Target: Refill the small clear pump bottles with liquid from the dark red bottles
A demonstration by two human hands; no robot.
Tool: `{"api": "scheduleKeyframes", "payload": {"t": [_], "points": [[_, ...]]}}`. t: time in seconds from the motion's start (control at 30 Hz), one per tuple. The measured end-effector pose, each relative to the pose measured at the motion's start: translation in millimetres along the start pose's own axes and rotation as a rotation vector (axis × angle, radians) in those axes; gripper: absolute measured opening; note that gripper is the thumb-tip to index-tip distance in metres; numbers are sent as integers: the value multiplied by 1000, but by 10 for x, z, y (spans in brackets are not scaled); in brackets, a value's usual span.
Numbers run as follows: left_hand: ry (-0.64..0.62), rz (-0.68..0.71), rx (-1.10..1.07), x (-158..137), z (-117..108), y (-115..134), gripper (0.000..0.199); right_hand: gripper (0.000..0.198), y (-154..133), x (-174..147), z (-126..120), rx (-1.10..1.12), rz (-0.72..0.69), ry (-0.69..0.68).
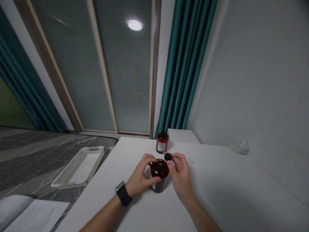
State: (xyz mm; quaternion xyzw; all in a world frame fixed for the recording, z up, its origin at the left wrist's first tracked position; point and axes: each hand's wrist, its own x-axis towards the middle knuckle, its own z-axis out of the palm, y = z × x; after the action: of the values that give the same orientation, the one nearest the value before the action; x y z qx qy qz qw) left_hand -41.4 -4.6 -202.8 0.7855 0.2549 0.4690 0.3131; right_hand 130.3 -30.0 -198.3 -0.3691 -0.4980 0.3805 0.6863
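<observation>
A dark amber bottle [160, 174] stands upright on the white table, its mouth uncovered. My left hand [142, 175], with a watch on the wrist, is wrapped round the bottle's side. Between thumb and fingers of my right hand [180, 175] is a small black cap [168, 157], held just above and to the right of the bottle's mouth, apart from it. Behind them stands a second amber bottle [162, 141] with a white label and a dark top. A small clear object [191, 160] lies to the right of my right hand; its kind is hard to make out.
The white table [217, 193] meets a wall on the right. A clear, crumpled-looking item [240, 146] lies at its right back edge. Left of the table are a white perforated basket [79, 169] and an open book [36, 214]. A white box-like block [183, 136] stands behind the table.
</observation>
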Motion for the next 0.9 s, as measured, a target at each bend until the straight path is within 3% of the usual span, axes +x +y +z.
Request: {"api": "scheduleKeyframes", "payload": {"t": [0.17, 0.37, 0.57, 0.7, 0.9], "points": [[-4, 2, 3, 0, -4, 5, 43, 27, 10, 17, -195, -96, 9, 8], [4, -16, 35, 15, -3, 24, 38, 26, 85, 23, -844, -361, 18, -4], [15, -10, 38, 0, 8, -11, 38, 23, 209, 149, -1474, -886, -195, -149], [13, -2, 60, 5, 8, -26, 37, 33, 362, 174, -1617, -1128, -149, -127], [17, 3, 72, 11, 12, -33, 37, 26, 518, 152, -1618, -1194, -105, -120]]}}
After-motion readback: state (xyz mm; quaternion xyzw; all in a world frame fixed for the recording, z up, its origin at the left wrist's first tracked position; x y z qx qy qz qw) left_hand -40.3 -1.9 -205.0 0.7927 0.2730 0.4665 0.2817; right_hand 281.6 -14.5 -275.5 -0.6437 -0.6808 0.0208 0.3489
